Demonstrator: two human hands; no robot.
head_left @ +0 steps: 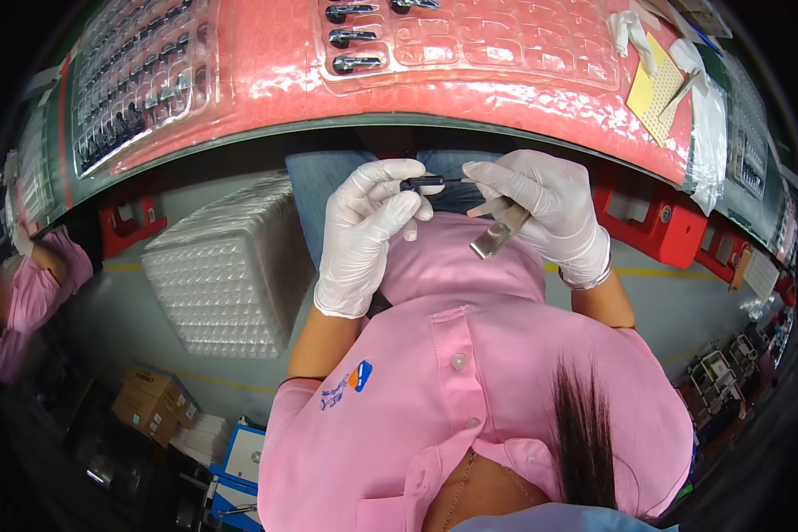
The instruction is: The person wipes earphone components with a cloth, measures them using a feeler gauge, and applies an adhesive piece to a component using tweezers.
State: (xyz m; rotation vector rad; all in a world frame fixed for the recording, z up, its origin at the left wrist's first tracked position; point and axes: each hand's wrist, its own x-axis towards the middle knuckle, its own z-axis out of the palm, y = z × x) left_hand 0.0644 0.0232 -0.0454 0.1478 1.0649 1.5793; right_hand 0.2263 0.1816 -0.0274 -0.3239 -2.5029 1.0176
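Note:
My left hand (364, 232), in a white glove, pinches a small black part (422, 183) between thumb and fingers, in front of the table edge. My right hand (551, 208), also gloved, is closed on a metal tool (500, 230) whose flat end points down toward my lap. A thin dark tip reaches from the right fingertips to the black part; whether it belongs to the tool cannot be made out. Black pieces (356, 65) lie in the left cavities of a clear tray (505, 80) on the pink table surface (275, 80).
Another clear tray (198, 97) holds several black pieces at upper left. A yellow card (654, 93) and white scraps lie at upper right. Stacked clear trays (230, 275) stand left of my legs. Red stands (661, 226) are under the table. A co-worker's arm (51, 263) shows at far left.

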